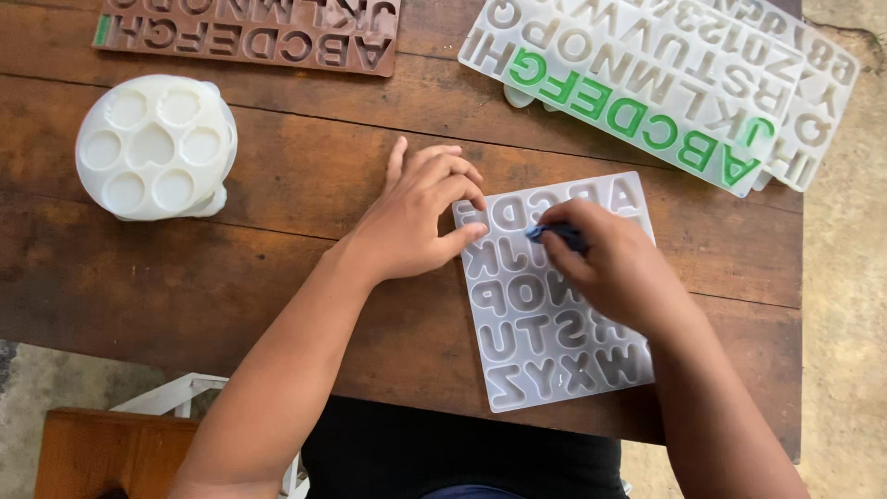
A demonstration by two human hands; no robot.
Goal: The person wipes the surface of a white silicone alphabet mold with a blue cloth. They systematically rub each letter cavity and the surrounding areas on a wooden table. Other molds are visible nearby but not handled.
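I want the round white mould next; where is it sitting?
The round white mould sits at the table's far left in the head view, below the brown letter mould, left of the left hand.

Round white mould stack (155,148) left; brown letter mould (249,35) top; clear letter moulds, some green-filled (637,92), apparently stacked.

Bare wooden table (305,212) is lying open between the round white mould (155,148) and the left hand (416,222), while letter moulds, brown (249,37) and large clear (647,83), are crowding the far edge.
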